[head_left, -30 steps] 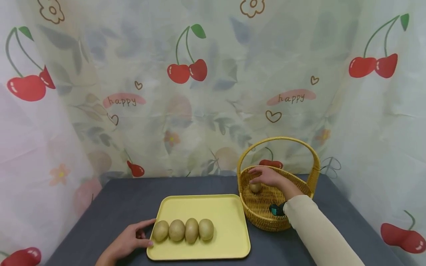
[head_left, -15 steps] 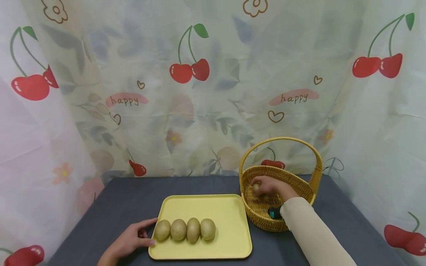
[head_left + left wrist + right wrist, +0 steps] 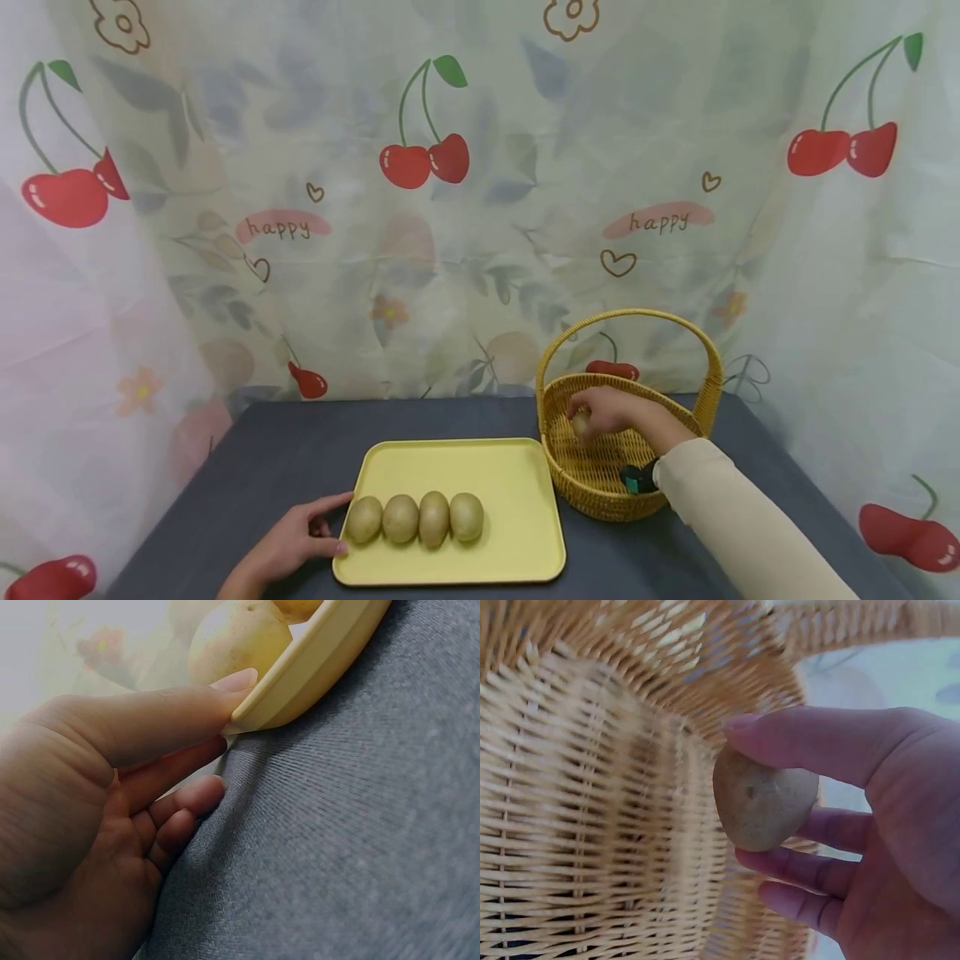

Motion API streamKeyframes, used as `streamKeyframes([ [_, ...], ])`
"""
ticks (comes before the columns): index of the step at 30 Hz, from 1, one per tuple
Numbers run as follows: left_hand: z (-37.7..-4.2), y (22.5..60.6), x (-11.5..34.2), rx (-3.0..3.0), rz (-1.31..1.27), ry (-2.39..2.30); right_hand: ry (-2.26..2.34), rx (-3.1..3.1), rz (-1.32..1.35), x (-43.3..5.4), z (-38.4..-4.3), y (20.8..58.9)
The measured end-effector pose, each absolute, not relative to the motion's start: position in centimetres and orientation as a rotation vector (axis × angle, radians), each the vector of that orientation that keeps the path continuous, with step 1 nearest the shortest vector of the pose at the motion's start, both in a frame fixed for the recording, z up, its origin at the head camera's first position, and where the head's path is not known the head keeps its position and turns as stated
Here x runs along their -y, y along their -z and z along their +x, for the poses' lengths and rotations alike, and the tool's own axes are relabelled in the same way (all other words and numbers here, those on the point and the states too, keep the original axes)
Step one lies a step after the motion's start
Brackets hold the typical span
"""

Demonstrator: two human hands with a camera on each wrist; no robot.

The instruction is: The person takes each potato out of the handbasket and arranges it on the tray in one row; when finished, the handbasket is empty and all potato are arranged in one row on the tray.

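My right hand (image 3: 606,410) pinches a small potato (image 3: 761,796) between thumb and fingers. It is inside the wicker basket (image 3: 600,505), with the potato just above the woven bottom in the right wrist view. My left hand (image 3: 288,543) holds the left edge of the yellow tray (image 3: 517,483). In the left wrist view its thumb lies over the tray rim, while the other fingers are bent below, partly hidden. Several potatoes stand side by side in a row on the tray, the leftmost potato (image 3: 364,520) close to the left hand.
The basket's tall arched handle (image 3: 630,313) rises over the right hand. Dark grey cloth (image 3: 315,442) covers the table. A patterned curtain (image 3: 480,300) hangs behind and along both sides. A black device with a teal patch (image 3: 637,478) is on the right wrist.
A second ago the right hand hovered with spread fingers over the potato in the basket. Its fingers have since closed on the potato and lifted slightly. The left hand stays at the tray.
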State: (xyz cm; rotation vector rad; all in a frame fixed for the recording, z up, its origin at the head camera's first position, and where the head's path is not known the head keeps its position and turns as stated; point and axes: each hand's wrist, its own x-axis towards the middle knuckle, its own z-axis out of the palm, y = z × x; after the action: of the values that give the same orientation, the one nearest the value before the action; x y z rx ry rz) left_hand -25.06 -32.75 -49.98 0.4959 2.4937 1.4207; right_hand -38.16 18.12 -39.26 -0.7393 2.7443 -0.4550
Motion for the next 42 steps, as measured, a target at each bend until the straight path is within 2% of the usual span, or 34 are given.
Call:
streamKeyframes([
  [10,-24.7,49.8,32.7,-2.486,0.475,-1.395,0.645,-2.749,-0.973,-17.1,-34.4,37.6],
  [23,-25.0,50.2,33.0,-2.474,0.458,-1.413,0.997,-2.803,-1.033,-13.9,-29.2,39.5],
  [31,-25.0,50.0,33.1,-2.494,0.453,-1.396,1.129,-2.71,-1.157,-10.4,-26.8,42.9],
  [42,-25.1,50.0,32.8,-2.491,0.467,-1.416,1.078,-2.78,-1.026,-8.6,-26.7,47.2],
])
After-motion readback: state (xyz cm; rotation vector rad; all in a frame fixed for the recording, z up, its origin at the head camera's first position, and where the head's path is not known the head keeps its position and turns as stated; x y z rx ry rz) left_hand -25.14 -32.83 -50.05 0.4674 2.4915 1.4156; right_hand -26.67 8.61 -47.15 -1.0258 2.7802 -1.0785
